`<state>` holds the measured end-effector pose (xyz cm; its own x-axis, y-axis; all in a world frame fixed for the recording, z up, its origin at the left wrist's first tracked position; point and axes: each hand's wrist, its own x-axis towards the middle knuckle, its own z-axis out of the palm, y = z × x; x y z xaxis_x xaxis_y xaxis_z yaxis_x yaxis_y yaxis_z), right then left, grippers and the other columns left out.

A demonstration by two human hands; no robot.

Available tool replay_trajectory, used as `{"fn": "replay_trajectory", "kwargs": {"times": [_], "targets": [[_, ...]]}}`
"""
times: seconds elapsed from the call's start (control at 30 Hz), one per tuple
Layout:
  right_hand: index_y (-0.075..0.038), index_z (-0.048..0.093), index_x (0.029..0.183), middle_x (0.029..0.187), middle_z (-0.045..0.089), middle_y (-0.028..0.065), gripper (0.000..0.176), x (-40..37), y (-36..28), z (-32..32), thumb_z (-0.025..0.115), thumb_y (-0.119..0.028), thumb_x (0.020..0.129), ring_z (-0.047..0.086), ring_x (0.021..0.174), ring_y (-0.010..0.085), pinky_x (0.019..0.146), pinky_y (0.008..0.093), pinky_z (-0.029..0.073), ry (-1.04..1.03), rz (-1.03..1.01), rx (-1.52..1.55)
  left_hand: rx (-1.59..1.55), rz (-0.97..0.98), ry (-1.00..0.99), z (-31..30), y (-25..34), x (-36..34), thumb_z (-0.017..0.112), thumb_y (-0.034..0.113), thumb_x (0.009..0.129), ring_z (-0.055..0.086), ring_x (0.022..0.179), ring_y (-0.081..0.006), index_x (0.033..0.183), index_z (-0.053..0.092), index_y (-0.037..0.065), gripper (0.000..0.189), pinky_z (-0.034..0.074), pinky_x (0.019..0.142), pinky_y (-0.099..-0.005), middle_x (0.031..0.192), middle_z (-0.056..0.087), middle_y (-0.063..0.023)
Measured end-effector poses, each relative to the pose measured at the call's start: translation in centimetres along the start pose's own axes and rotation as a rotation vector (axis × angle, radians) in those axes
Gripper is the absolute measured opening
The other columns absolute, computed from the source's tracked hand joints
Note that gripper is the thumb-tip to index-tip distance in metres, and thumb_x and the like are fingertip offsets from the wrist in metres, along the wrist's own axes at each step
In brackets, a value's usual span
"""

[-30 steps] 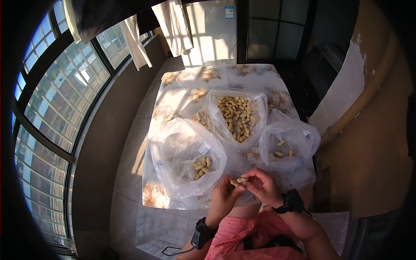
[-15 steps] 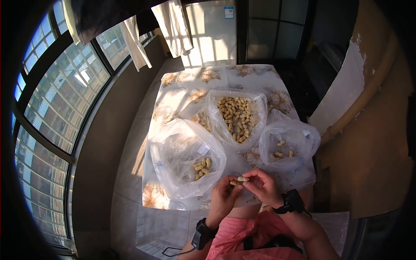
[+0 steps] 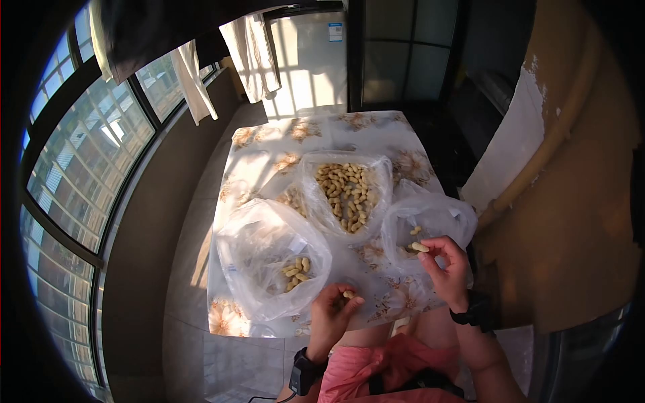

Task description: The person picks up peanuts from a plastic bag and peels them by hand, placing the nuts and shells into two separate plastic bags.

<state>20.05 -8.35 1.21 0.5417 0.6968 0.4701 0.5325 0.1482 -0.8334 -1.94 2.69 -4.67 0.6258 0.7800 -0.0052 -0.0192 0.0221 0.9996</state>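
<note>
My right hand pinches a peanut over the near edge of the right plastic bag, where a few peanuts lie. At the table's front edge, my left hand is closed round another peanut, only part of which shows. Just left of that hand, the left plastic bag stands open with several peanuts inside. Behind both hands is the middle plastic bag, which holds a large heap of unshelled peanuts.
A flower-patterned cloth covers the table. Windows run along the left, with pale curtains hanging near the far end. On the right stands a brown panel. Pink shorts show below the table edge.
My hands have parted. The right hand has carried its peanut right to the right bag, while the left stays near the front edge with its own. The view has shifted slightly.
</note>
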Motion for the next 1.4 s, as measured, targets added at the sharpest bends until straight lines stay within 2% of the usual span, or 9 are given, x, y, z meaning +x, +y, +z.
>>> {"fn": "replay_trajectory", "kwargs": {"times": [0.2,0.37,0.4,0.7,0.83,0.87,1.0,1.2,1.4], "targets": [[0.001,0.065,0.104,0.091,0.066,0.0045,0.02,-0.4,-1.1,2.5,0.07,0.002,0.085,0.06,0.077,0.0081,0.072,0.0235,0.05,0.006,0.096,0.193,0.138,0.036,0.025,0.0,0.0,0.0,0.08,0.011,0.083,0.052,0.07,-0.0045,0.099,0.065,0.0,0.024,0.045,0.063,-0.0213,0.079,0.061,0.0029],[-0.002,0.067,0.108,0.089,0.065,0.0069,0.024,0.4,-4.2,6.1,0.069,0.001,0.085,0.062,0.075,0.0127,0.071,0.0252,0.05,-0.231,-0.094,0.071,0.236,0.075,0.042,0.2,0.9,0.1,0.081,0.015,0.082,0.048,0.068,-0.0049,0.099,0.067,0.002,0.025,0.043,0.061,-0.0219,0.076,0.058,0.0021],[-0.002,0.067,0.109,0.088,0.064,0.0075,0.025,0.5,-4.7,6.9,0.068,0.001,0.085,0.064,0.073,0.0145,0.069,0.0261,0.051,-0.247,-0.133,0.071,0.237,0.043,0.034,0.2,1.1,0.1,0.08,0.014,0.08,0.056,0.067,-0.0143,0.099,0.066,0.003,0.026,0.047,0.062,-0.029,0.078,0.062,-0.0048],[-0.003,0.068,0.107,0.089,0.065,0.0072,0.022,2.1,-6.2,12.2,0.068,0.001,0.085,0.065,0.072,0.0155,0.066,0.0261,0.052,-0.285,-0.181,0.148,0.272,0.223,0.092,0.7,-0.1,0.1,0.073,0.008,0.079,0.067,0.074,-0.032,0.102,0.066,-0.001,0.026,0.052,0.066,-0.0381,0.085,0.068,-0.0165],[-0.006,0.06,0.124,0.09,0.065,0.0063,0.04,2.5,-5.6,14.1,0.07,-0.006,0.085,0.063,0.085,0.0225,0.078,0.0325,0.052,-0.319,-0.248,0.064,0.348,0.251,0.051,0.3,-0.8,0.1,0.068,0.005,0.082,0.069,0.089,-0.0389,0.107,0.063,-0.002,0.027,0.053,0.074,-0.0399,0.093,0.07,-0.0194],[-0.007,0.055,0.132,0.092,0.065,0.0058,0.049,2.4,-5.5,14.2,0.071,-0.017,0.087,0.06,0.095,0.0249,0.095,0.0391,0.044,-0.364,-0.287,-0.029,0.349,0.253,0.054,0.3,-0.8,0.1,0.068,0.005,0.082,0.069,0.089,-0.0389,0.107,0.063,-0.002,0.027,0.053,0.074,-0.0399,0.093,0.07,-0.0194],[-0.007,0.058,0.128,0.096,0.067,0.0044,0.049,1.6,-4.4,14.4,0.069,-0.033,0.088,0.056,0.108,0.0207,0.11,0.052,0.023,-0.458,-0.414,-0.261,0.271,0.378,0.159,1.0,-0.4,0.5,0.067,0.005,0.081,0.067,0.091,-0.0396,0.113,0.061,-0.002,0.033,0.053,0.075,-0.042,0.099,0.068,-0.0226],[-0.008,0.07,0.1,0.086,0.065,0.0041,0.034,1.3,-4.1,12.9,0.064,-0.04,0.091,0.055,0.1,0.0214,0.111,0.0537,0.02,-0.56,-0.396,-0.375,0.336,0.345,0.095,0.5,-2.0,0.0,0.066,0.006,0.082,0.067,0.092,-0.0393,0.115,0.061,0.0,0.034,0.052,0.076,-0.0436,0.098,0.068,-0.0228],[-0.01,0.07,0.104,0.087,0.063,0.0028,0.03,1.1,-4.5,12.3,0.065,-0.037,0.09,0.054,0.101,0.0219,0.108,0.0548,0.022,-0.576,-0.401,-0.438,0.333,0.267,0.078,0.4,-2.1,-0.2,0.065,0.009,0.084,0.068,0.085,-0.0418,0.112,0.063,0.001,0.03,0.053,0.069,-0.0461,0.093,0.068,-0.0239]]}}
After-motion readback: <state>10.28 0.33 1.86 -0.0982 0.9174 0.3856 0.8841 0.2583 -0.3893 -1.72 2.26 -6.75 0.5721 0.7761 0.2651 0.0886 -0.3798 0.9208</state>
